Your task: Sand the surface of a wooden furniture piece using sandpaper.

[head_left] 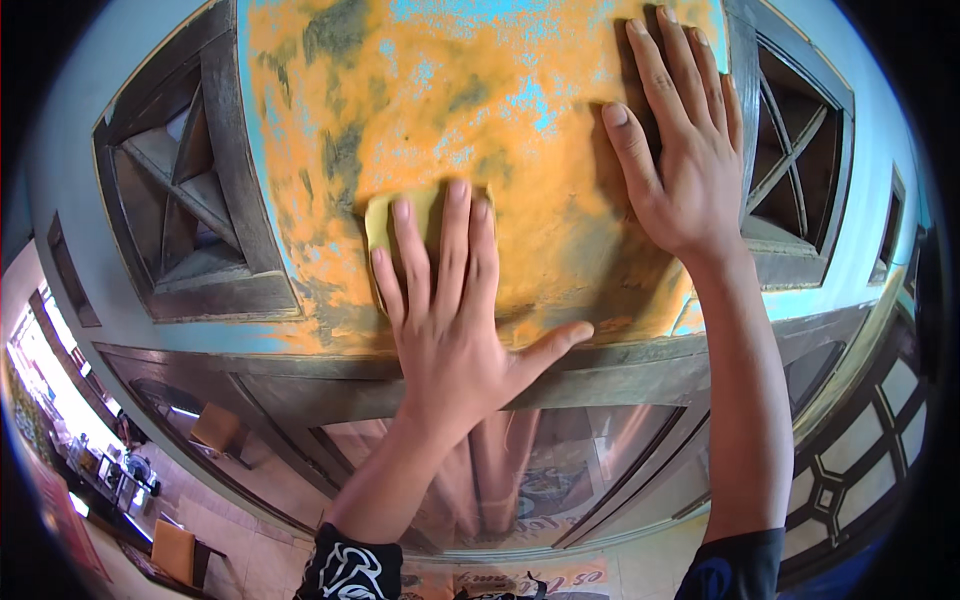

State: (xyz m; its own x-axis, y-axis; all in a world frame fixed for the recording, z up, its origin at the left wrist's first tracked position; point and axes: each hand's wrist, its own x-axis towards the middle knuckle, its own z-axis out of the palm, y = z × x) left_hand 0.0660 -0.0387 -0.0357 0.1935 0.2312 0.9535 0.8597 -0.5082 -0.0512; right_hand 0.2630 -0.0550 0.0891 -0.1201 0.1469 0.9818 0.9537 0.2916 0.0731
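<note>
A wall panel (560,200) fills the middle of the view, its patchy orange surface showing light blue flecks and dark smudges. My left hand (450,345) presses a yellow sheet of sandpaper (425,215) flat against the panel's lower part. Its fingers are stretched over the sheet, while the thumb points out to the right on the bare surface. Higher up, at the panel's right edge, my right hand (690,180) is spread open and holds nothing. The palm side of each hand is hidden.
Dark wooden frames with crossed bars flank the panel, left (190,170) and right (795,150). Beneath runs a wooden ledge (300,375) above glass panes (600,450). Brown chairs (175,550) stand on the floor at the lower left. A dark lattice (870,460) is at the right.
</note>
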